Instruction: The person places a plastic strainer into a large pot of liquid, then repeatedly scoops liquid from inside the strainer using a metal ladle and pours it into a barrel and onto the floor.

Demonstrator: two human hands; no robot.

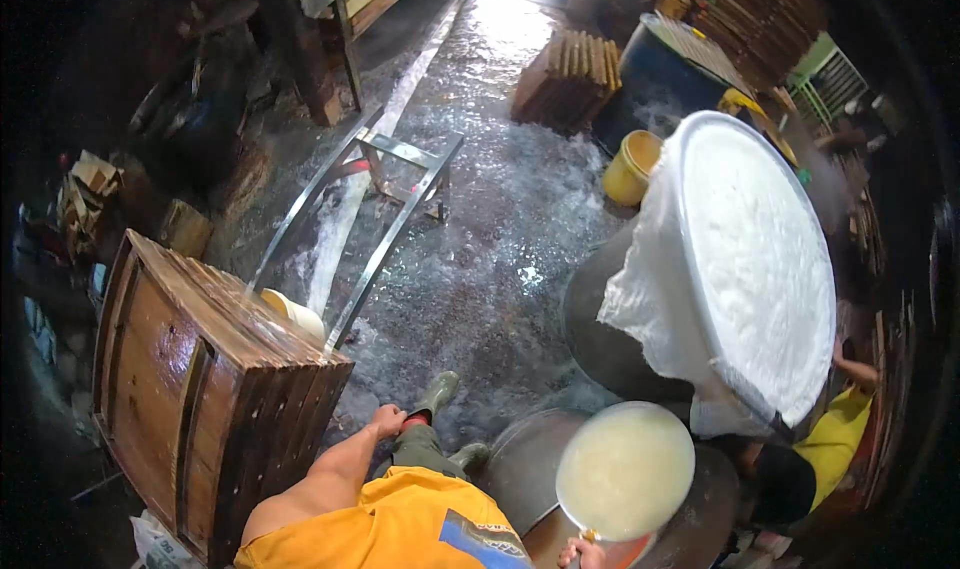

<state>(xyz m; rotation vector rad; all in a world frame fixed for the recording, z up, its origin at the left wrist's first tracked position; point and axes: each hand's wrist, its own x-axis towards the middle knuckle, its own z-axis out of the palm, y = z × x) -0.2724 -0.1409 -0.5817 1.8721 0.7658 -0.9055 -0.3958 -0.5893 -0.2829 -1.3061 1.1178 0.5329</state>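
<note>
My right hand is wrapped around the handle of a large round dipper, which is full of cloudy pale-yellow liquid. The dipper is over a wide dark vat at the bottom of the view. My left hand hangs by my leg with its fingers curled, and I see nothing in it. Just beyond the dipper stands a big tub with white cloth draped over its rim and a white mass filling its top.
Stacked wooden trays stand on my left beside a metal frame. The floor looks wet. A yellow bucket and a blue barrel are farther off. Behind the tub, a co-worker in a yellow top bends at the right.
</note>
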